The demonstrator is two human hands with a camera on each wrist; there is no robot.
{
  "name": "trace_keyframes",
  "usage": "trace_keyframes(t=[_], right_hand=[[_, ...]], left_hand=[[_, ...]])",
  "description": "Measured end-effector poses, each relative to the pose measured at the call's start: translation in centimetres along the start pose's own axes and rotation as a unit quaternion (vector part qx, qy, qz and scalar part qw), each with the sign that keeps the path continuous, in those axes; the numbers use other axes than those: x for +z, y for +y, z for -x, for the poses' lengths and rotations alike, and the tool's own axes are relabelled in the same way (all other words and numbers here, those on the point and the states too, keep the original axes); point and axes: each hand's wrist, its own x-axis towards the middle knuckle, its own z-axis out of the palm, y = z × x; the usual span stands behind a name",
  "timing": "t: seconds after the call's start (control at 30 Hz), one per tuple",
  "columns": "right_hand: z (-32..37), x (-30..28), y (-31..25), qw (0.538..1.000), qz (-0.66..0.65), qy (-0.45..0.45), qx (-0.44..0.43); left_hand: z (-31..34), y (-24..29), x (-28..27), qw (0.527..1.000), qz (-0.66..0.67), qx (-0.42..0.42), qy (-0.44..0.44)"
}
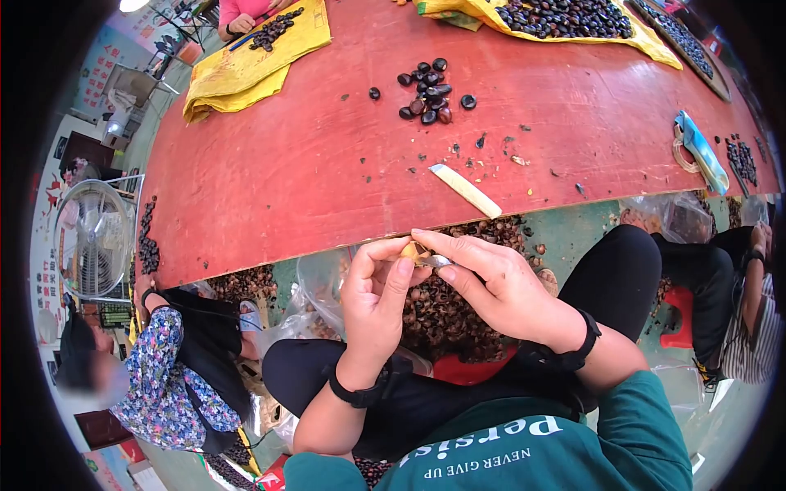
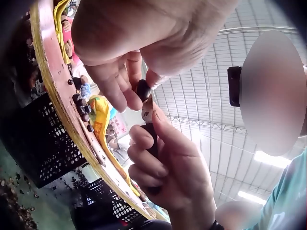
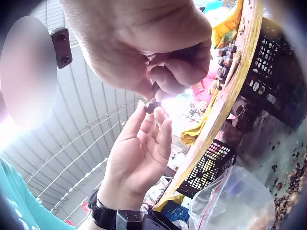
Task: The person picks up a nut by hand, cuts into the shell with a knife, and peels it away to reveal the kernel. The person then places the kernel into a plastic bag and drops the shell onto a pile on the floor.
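Note:
At the table's front edge my left hand point(image 1: 377, 286) pinches a small nut between thumb and fingers. The nut point(image 1: 411, 250) looks yellowish from above, while in the left wrist view the dark nut point(image 2: 143, 90) shows a glossy black shell. My right hand point(image 1: 503, 286) grips a small knife point(image 1: 435, 261), its short metal blade right at the nut. Curled fingers wrap the knife's black handle point(image 2: 151, 139) in the left wrist view. From the right wrist side the dark nut point(image 3: 152, 106) sits at the left fingertips, and my right hand hides most of the knife.
A loose pile of dark nuts point(image 1: 427, 94) lies on the red table point(image 1: 311, 164), with a pale flat strip point(image 1: 465, 191) nearer me. Brown shells point(image 1: 458, 323) heap below, between my knees. Yellow sacks point(image 1: 246, 74) lie at the back. Other people sit around the table.

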Motion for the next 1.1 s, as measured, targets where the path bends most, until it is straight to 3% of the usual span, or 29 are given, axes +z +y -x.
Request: trace_keyframes(t=[0.1,0.27,0.5,0.67,0.9,0.97,1.03,1.1], right_hand=[[0.0,-0.5,-0.8,0.999,0.008,-0.022,0.044],[0.4,0.3,-0.3,0.998,0.028,0.013,0.049],[0.6,0.8,-0.2,0.998,0.029,0.025,0.048],[0.5,1.6,0.2,0.991,-0.104,0.047,0.074],[0.4,1.8,0.0,0.993,-0.058,0.074,0.065],[-0.7,0.6,0.5,0.965,-0.173,0.119,0.154],[-1.2,-1.1,1.5,0.938,-0.254,0.116,0.205],[-1.0,-1.8,1.3,0.935,-0.253,0.042,0.245]], left_hand=[[0.0,-0.1,0.2,1.000,-0.010,0.026,0.003],[0.4,-0.7,0.2,0.996,-0.079,0.052,-0.001],[0.3,-0.6,0.3,0.999,-0.043,0.023,0.020],[0.3,-0.9,0.1,0.997,-0.064,0.011,0.039],[0.5,-1.3,1.1,0.986,-0.105,0.112,0.059],[1.3,-0.8,1.3,0.970,-0.173,0.167,0.038],[1.4,0.3,1.4,0.993,-0.079,0.084,0.035],[0.5,0.6,0.4,0.999,0.013,0.022,0.032]])
